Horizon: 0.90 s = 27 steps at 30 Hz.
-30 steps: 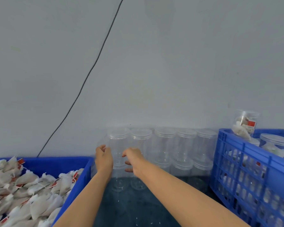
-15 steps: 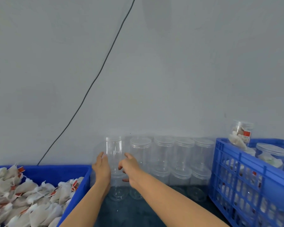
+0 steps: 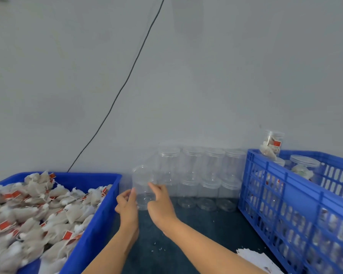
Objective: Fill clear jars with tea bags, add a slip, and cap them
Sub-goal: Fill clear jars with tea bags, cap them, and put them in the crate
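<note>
At the middle of the dark table (image 3: 186, 234), both hands of the person are on one empty clear jar (image 3: 143, 186), which leans a little away from the stack of capped empty jars (image 3: 198, 171) at its 3 o'clock. The left hand (image 3: 126, 205) holds the jar's lower part with curled fingers, and the right hand (image 3: 159, 202) pinches its side near the top with fingertips. If this jar has its cap on, I cannot tell; it is too transparent.

I judge the task as partly done, with much left. In the blue crate (image 3: 297, 196) at 3 o'clock from the hands stand several finished jars (image 3: 272, 144), filled and capped. The jar in hand contains nothing yet, so the filling, the slip and the capping all remain for it, and the same for the stack by the wall.

The supply is ready: the blue bin (image 3: 99, 220) at 9 o'clock is full of tea bags (image 3: 34, 210), and the white slips (image 3: 255, 262) lie at 5 o'clock, near the right forearm.
</note>
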### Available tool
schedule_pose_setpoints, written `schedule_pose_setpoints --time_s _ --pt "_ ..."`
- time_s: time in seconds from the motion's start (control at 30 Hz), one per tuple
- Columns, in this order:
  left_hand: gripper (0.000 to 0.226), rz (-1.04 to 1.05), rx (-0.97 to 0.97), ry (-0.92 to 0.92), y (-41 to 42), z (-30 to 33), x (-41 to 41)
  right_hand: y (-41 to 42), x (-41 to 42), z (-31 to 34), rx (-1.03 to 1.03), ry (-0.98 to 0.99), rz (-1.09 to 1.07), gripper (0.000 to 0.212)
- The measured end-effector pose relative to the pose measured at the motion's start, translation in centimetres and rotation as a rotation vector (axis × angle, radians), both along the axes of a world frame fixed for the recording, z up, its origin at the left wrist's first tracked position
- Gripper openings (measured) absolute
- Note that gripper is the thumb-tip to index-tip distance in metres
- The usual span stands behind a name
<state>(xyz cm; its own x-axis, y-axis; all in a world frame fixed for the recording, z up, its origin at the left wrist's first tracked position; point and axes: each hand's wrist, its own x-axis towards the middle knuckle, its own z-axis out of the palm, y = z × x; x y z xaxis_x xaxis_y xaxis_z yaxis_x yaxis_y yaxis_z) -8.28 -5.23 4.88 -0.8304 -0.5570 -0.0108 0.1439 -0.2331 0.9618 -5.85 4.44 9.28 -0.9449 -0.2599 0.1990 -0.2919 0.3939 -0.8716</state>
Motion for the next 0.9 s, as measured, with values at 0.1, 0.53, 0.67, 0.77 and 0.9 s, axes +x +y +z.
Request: schedule_pose_setpoints --time_s 0.1,0.53,0.67,0.77,0.9 --pt "0.045 -0.031 0.121 0.000 2.3 -0.3 2.3 1.0 2.2 -1.6 0.065 0.133 0.015 0.065" --pt "0.073 -0.246 0.209 0.067 6.2 -5.5 7.3 7.1 7.1 -7.2 -0.107 0.325 -0.168 0.066" --pt "0.084 -0.314 0.018 0.080 5.5 -7.5 7.4 8.9 6.1 -9.1 -0.300 0.137 -0.253 0.059" --pt "0.082 -0.286 -0.132 0.139 5.5 -8.6 7.3 8.6 4.8 -9.2 -0.476 -0.001 -0.205 0.029" --pt "0.087 -0.238 -0.328 0.219 5.2 -9.2 6.9 7.8 3.2 -8.2 -0.617 -0.119 -0.191 0.020"
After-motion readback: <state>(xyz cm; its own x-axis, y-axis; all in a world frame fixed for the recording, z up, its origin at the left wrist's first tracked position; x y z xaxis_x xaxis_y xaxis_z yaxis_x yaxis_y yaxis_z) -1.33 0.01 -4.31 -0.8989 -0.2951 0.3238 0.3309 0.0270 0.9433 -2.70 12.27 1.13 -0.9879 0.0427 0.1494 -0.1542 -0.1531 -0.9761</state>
